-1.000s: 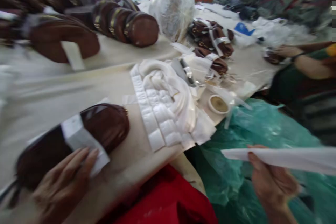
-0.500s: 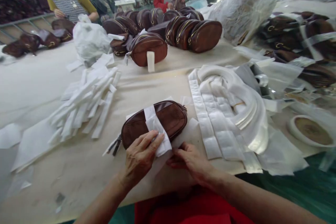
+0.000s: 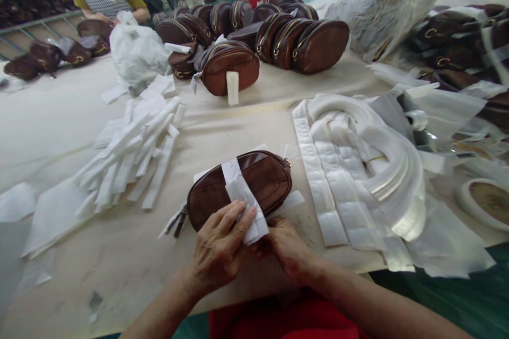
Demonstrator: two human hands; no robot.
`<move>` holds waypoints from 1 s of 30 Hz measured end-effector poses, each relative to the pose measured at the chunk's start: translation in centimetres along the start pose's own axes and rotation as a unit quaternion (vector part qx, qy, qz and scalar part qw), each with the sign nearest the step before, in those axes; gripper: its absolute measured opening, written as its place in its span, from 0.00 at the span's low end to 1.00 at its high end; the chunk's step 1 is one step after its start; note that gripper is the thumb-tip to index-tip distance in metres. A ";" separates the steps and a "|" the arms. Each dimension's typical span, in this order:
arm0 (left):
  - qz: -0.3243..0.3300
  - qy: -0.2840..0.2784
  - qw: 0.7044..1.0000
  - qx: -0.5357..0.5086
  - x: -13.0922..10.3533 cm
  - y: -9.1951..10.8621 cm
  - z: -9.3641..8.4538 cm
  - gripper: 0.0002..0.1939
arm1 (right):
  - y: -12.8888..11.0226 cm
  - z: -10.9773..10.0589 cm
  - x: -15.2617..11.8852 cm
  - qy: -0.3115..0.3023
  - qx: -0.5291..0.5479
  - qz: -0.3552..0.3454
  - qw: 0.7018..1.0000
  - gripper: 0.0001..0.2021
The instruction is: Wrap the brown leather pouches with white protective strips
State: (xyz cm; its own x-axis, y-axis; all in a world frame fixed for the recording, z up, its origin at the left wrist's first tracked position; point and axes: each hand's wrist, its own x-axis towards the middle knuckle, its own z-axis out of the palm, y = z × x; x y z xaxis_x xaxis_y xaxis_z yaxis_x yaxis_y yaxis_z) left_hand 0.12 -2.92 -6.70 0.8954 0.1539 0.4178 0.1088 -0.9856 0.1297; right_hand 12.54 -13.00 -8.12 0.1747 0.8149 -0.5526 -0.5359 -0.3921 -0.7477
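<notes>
A brown oval leather bag [image 3: 256, 183] lies flat on the table in front of me, with a tassel zipper pull [image 3: 177, 222] at its left end. Across its middle runs a white paper strip [image 3: 235, 172], its near end hanging over the bag's front edge. My left hand [image 3: 220, 246] is closed on that strip, thumb and fingers pressing it against the bag's near side. My right hand [image 3: 288, 249] is curled at the strip's loose end, close to the bag's front edge. Its fingertips are partly hidden, so what they hold cannot be made out.
Loose white strips [image 3: 135, 153] are piled at the left. Layered white strips and a coil [image 3: 382, 169] lie at the right, near a tape roll [image 3: 487, 201]. More brown bags [image 3: 322, 47] stand behind, with a stuffed plastic bag [image 3: 392, 8]. Two people work across the table.
The view has shifted slightly. My right hand has moved in closer to my left, against the near end of the strip. The bag still lies under the strip.
</notes>
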 end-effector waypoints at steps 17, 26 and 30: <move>0.012 0.049 0.996 0.071 -0.5 0.2 1.2 0.19 | -1.0 -1.4 0.1 -0.016 -0.036 0.058 0.998 0.16; 0.004 0.062 0.993 0.102 -1.3 0.9 2.5 0.17 | -1.7 -5.7 -1.9 0.058 -0.508 -0.558 0.654 0.16; -0.004 0.067 0.992 0.103 -1.5 1.1 2.7 0.18 | -2.6 -5.5 -0.5 0.009 -0.572 -0.602 0.557 0.16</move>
State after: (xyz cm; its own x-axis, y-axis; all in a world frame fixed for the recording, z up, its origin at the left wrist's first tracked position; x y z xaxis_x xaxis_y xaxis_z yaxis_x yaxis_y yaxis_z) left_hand 0.03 -4.44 -9.63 0.8298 0.1559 0.5358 0.2143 -0.9756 -0.0479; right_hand 18.37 -14.70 -7.93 -0.1474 0.7803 0.6078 0.8538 0.4106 -0.3200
